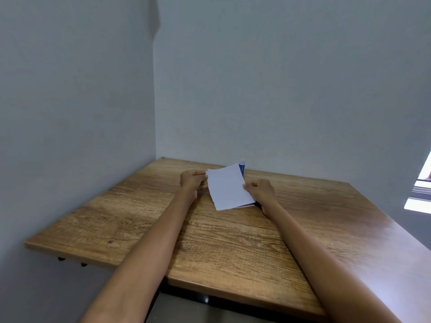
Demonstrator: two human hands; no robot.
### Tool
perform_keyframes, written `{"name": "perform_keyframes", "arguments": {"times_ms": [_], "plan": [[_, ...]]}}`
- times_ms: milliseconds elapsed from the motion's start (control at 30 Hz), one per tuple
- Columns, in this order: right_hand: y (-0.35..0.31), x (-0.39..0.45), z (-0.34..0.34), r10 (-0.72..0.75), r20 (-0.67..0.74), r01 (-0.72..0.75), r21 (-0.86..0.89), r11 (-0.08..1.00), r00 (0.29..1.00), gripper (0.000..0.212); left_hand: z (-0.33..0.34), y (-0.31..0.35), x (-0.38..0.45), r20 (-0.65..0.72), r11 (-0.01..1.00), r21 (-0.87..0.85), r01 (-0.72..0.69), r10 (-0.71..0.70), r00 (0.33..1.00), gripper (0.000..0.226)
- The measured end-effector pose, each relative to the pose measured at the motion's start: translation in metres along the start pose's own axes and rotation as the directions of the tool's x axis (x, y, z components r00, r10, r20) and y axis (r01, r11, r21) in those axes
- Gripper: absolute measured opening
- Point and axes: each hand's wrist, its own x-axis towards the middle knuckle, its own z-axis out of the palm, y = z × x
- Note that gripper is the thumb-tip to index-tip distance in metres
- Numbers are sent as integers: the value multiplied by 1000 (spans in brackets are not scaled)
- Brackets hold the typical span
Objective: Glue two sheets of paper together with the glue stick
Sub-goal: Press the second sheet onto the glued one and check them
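Observation:
A small white sheet of paper (225, 188) is held tilted above the wooden table (233, 241), near its far edge. My left hand (193, 180) pinches the sheet's upper left corner. My right hand (260, 191) pinches its right edge. A second white sheet shows as a thin edge (247, 205) under the lower right corner; whether it lies on the table or is held too I cannot tell. The blue glue stick (241, 168) stands behind the paper by the wall, mostly hidden.
The table sits in a corner with grey walls at the back and left. A bright window edge (419, 194) shows at the right. The table's near part and left wing are bare wood.

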Motion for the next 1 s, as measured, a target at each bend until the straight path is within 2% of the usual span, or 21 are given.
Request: {"name": "perform_keyframes", "arguments": {"times_ms": [167, 367, 500, 633, 800, 900, 1000], "plan": [[1, 0, 0, -1, -7, 1, -7, 1000, 1000, 43, 0, -1, 2, -5, 1000, 14, 3, -3, 1000, 18], [2, 1, 0, -4, 4, 4, -3, 1000, 1000, 37, 1, -1, 1, 12, 999, 34, 15, -15, 1000, 16], [3, 1, 1, -15, -4, 15, -19, 1000, 1000, 42, 1, 1, -1, 5, 999, 35, 18, -19, 1000, 16], [3, 0, 1, -16, -8, 16, -22, 1000, 1000, 33, 2, 1, -2, -24, 1000, -16, 27, -27, 999, 8], [2, 0, 2, -24, -1, 24, -31, 999, 1000, 34, 1, 1, -5, 26, 1000, -2, 16, -16, 1000, 17], [3, 0, 2, -20, 9, 20, 2, 1000, 1000, 37, 1, 1, -6, 2, 1000, -5, -21, 22, 1000, 21], [5, -1, -2, -21, 30, 17, 141, 990, 999, 21, 1, 2, -6, -10, 998, -14, -64, 64, 998, 19]]}}
